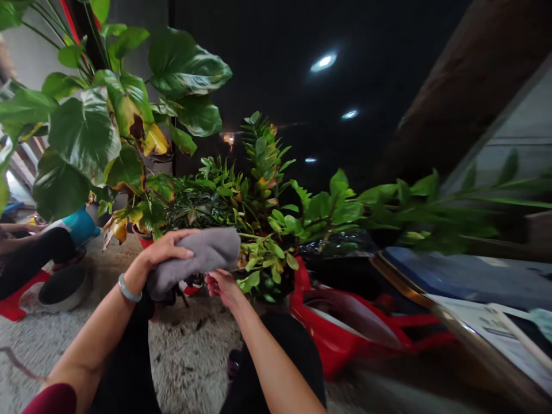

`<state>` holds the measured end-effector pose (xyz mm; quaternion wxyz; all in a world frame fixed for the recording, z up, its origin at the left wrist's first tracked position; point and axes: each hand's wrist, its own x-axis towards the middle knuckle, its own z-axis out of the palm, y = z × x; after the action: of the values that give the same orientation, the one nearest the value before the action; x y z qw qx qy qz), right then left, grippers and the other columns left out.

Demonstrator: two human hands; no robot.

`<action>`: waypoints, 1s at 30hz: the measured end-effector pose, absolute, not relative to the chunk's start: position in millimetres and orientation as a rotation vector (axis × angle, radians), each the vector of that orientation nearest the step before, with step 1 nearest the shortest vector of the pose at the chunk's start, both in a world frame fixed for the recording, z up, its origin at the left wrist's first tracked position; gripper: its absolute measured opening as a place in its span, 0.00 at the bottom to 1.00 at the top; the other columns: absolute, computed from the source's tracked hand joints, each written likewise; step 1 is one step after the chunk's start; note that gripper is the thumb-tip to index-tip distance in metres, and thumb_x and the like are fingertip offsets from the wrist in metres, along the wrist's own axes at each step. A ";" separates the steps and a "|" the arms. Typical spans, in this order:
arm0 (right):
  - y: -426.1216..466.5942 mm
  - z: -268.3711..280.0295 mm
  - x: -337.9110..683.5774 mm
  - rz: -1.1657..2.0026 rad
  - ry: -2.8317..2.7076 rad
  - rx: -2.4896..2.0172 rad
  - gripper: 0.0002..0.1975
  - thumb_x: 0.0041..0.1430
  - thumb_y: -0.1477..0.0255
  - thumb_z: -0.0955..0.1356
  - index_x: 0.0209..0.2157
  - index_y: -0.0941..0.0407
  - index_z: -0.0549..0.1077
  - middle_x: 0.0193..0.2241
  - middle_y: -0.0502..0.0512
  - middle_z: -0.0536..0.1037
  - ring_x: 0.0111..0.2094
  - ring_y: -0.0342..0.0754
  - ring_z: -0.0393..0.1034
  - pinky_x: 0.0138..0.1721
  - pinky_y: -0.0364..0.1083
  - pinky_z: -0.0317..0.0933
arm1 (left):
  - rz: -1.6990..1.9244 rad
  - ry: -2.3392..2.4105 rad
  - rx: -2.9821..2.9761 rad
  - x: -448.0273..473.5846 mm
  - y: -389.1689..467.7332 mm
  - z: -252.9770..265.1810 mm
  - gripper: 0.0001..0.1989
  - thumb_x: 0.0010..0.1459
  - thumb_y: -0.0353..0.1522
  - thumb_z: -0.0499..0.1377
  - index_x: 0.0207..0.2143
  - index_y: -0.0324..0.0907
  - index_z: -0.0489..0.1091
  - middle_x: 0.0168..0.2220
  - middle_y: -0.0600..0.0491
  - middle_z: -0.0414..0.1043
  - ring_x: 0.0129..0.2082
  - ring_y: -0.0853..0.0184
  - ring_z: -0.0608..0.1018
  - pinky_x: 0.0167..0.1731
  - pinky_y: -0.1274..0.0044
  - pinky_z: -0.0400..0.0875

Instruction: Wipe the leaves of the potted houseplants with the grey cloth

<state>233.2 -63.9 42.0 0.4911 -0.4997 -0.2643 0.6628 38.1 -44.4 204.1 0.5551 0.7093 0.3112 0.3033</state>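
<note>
A grey cloth (207, 250), folded and bunched, is gripped in my left hand (168, 248), with the thumb on top. A pale bangle (129, 288) circles that wrist. Just below the cloth's right end is my right hand (223, 287), its fingers curled closed; whatever they pinch is too small or hidden to make out. Leafy green potted plants (276, 253) stand right beyond both hands, some leaves close to the cloth. Under the cloth, part of a red and white object (190, 288) shows, mostly covered.
A large-leaved plant (86, 132) with some yellowed leaves rises at left. A red bag (336, 333) stands open by my right knee, beside stacked flat items (483, 287). At left, another person (38, 256) sits near a grey basin (64, 287) and a red stool (17, 305).
</note>
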 end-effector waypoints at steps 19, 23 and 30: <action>-77.7 69.3 282.8 1.276 -0.229 -0.986 0.11 0.54 0.60 0.66 0.28 0.53 0.69 0.14 0.44 0.69 0.13 0.40 0.57 0.17 0.42 0.55 | 0.575 1.095 1.579 -0.4 -67.9 109.3 0.30 0.45 0.39 0.67 0.53 0.45 0.74 0.47 0.52 0.79 0.48 0.55 0.78 0.52 0.65 0.70; -74.5 93.8 300.2 1.272 -0.271 -0.763 0.23 0.55 0.47 0.63 0.28 0.53 0.70 0.15 0.44 0.68 0.14 0.40 0.55 0.19 0.44 0.55 | 0.500 1.027 1.650 -14.6 -82.2 148.8 0.32 0.45 0.40 0.68 0.55 0.46 0.73 0.50 0.52 0.78 0.51 0.53 0.76 0.54 0.64 0.69; -64.2 97.0 297.2 1.290 -0.453 -0.814 0.20 0.40 0.59 0.77 0.25 0.52 0.65 0.12 0.35 0.58 0.12 0.35 0.47 0.18 0.39 0.51 | 1.029 0.853 1.561 13.0 -83.8 221.0 0.36 0.46 0.40 0.69 0.59 0.46 0.70 0.52 0.50 0.76 0.52 0.51 0.76 0.51 0.68 0.71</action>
<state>297.2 -64.2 97.0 0.6999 -0.3655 -0.2034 0.5790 13.0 -83.8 221.0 0.5169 0.6502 0.3555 0.4285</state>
